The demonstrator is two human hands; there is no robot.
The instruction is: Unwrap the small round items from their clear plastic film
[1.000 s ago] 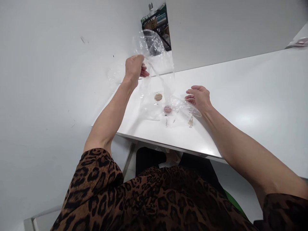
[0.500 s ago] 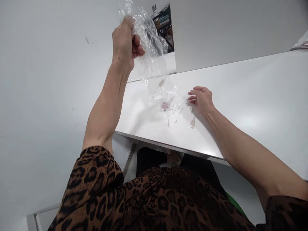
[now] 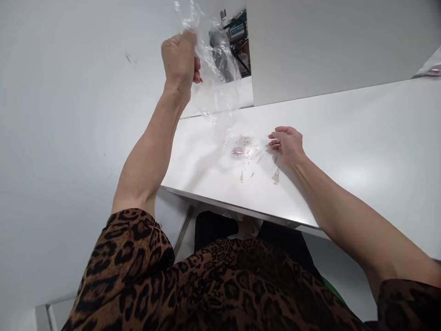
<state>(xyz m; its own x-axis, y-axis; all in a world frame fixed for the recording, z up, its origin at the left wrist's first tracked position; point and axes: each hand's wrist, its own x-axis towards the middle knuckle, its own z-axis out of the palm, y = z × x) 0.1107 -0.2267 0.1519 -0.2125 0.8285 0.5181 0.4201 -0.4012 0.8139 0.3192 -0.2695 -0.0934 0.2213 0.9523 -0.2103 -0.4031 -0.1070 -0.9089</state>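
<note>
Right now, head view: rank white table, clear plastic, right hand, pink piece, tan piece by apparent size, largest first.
1. white table
2. clear plastic
3. right hand
4. pink piece and tan piece: too alike and blurred to rank

No legible text, teal label [image 3: 237, 31] unreadable

Leopard-print brown top [image 3: 220, 285], black trousers [image 3: 214, 227]

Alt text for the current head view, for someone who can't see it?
The person's left hand holds up a crinkled clear plastic bag above a white table, a roundish pink piece and a tan piece at its lower end. The right hand, fingers loosely bent and gripping nothing, is beside them.
</note>
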